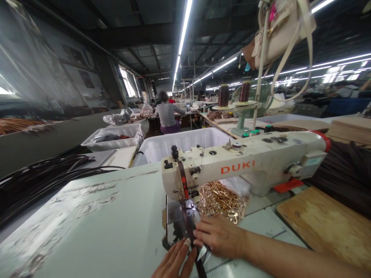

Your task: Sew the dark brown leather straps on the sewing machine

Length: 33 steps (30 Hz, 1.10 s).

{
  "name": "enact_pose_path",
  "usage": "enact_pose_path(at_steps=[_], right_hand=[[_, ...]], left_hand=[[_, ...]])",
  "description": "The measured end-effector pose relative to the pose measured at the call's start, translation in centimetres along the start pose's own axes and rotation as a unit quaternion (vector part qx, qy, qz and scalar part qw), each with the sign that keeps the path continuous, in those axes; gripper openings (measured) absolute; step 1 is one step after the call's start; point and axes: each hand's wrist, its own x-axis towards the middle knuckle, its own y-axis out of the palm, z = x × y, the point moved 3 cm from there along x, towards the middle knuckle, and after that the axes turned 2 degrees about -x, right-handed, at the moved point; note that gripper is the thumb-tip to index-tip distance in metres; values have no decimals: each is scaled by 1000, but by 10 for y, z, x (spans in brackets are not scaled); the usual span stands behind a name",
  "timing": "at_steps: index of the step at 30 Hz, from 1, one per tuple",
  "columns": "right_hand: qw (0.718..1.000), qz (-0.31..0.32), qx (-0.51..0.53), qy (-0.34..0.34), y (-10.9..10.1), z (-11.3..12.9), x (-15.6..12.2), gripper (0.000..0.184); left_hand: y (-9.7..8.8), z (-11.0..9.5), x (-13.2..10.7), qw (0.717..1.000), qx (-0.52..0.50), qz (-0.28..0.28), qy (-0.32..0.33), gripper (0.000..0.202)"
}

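Note:
A narrow dark brown strap (189, 224) runs lengthwise under the head of a white sewing machine (208, 160) and over its metal bed plate (174, 220). My left hand (175, 260) lies on the near part of the strap with its fingers stretched out; one fingertip has a pale wrap. On the strap's right side, my right hand (222, 235) has its fingers curled and closed at the strap's edge, close to the presser foot. A shiny pale piece (203, 253), too unclear to name, shows under the right hand.
Behind the machine arm sits a plastic bag of gold metal clasps (222, 199). A wooden board (330, 224) lies at right, dark straps (34, 181) at left. White bins (179, 141) stand beyond the table. A bag (285, 34) hangs overhead; a person (168, 116) sits farther off.

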Motion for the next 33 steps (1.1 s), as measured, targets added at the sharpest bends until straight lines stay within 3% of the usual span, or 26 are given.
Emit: enact_pose_path(at_steps=[4,9,13,16,20,26,33], right_hand=[[1000,-6,-1,-1,-2,1,0,21],[1000,-7,-3,1,-2,1,1,23],[1000,-12,-8,2,-4,1,3,23],[1000,-12,-10,1,-4,1,3,22],[1000,-9,-12,-2,-2,0,2,25],[1000,-17,-10,-3,-4,0,2,25],[995,-72,-44,49,-10,-2,0,20]], left_hand=[[-4,10,8,999,-34,2,-12,38],[-18,24,17,994,-90,-59,-35,46],[-28,31,19,988,-139,-9,-59,55],[-30,37,16,982,-169,-1,-87,49],[-21,46,13,969,-215,1,-120,39],[-1,63,18,931,-327,89,-133,29],[12,73,22,905,-380,36,-187,25]])
